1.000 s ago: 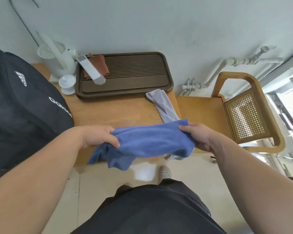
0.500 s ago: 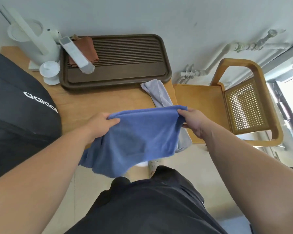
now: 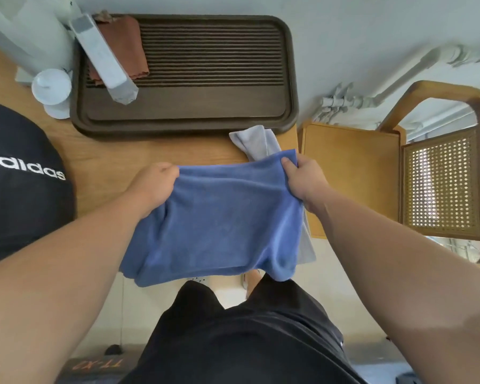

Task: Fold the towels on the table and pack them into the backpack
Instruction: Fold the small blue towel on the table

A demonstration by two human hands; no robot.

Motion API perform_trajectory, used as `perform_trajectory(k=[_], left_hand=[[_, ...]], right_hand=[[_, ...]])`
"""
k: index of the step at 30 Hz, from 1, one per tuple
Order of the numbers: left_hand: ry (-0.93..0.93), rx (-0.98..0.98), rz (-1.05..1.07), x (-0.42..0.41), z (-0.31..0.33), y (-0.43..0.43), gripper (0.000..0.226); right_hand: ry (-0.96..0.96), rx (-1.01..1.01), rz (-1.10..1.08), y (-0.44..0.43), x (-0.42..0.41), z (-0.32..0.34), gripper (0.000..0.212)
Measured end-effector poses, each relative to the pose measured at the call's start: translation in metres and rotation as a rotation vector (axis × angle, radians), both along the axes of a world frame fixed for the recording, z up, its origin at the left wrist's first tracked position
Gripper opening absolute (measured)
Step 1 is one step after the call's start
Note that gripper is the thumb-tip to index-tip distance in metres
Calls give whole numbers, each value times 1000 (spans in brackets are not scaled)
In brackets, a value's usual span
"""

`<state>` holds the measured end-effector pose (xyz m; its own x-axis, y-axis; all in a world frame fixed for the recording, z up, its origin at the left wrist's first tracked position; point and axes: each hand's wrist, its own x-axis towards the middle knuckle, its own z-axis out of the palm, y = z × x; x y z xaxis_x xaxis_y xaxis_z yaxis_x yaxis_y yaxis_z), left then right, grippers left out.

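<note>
Pale plastered wall (image 3: 344, 37) at the back, with white pipework (image 3: 399, 76) running along it to the right. Light tiled floor (image 3: 230, 296) below. A wooden table (image 3: 117, 162) with a smooth, light-grained top stands against the wall.

A black fabric backpack (image 3: 20, 206) with white lettering occupies the left end of the table. A dark brown rectangular tray (image 3: 205, 112) with rounded corners and a slatted upper section sits at the back of the table. A wooden chair (image 3: 372, 176) with a curved frame and woven cane back stands just beside the table's right end.

The blue towel (image 3: 219, 223), soft terry pile, is held spread out above the table's near edge. Its lower part hangs past the edge in front of the person's dark shorts. Layered edges show at its lower left corner. A grey towel (image 3: 257, 142) lies at the near right corner of the table, partly under the blue one, its end hanging off the edge.

The left hand (image 3: 154, 187) grips the blue towel's upper left corner, fingers curled into the cloth. The right hand (image 3: 302, 181) pinches the upper right corner, thumb on top.

On the tray's left: a folded rust-brown cloth (image 3: 128, 45) with a grey-white oblong item (image 3: 106, 62) across it. A white lidded cup (image 3: 52, 87) stands just left of the tray.
</note>
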<state>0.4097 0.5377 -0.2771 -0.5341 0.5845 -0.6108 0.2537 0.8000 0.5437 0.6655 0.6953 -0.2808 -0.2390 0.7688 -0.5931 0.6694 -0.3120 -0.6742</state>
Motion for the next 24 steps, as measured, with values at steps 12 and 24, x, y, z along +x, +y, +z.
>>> perform_trajectory(k=[12,24], left_hand=[[548,-35,-424,19,-10,14,51],[408,-287,-623,46,-27,-21,139]], right_hand=[[-44,65,-30,6,0,-5,8],[397,-124,82,-7,3,44,26]])
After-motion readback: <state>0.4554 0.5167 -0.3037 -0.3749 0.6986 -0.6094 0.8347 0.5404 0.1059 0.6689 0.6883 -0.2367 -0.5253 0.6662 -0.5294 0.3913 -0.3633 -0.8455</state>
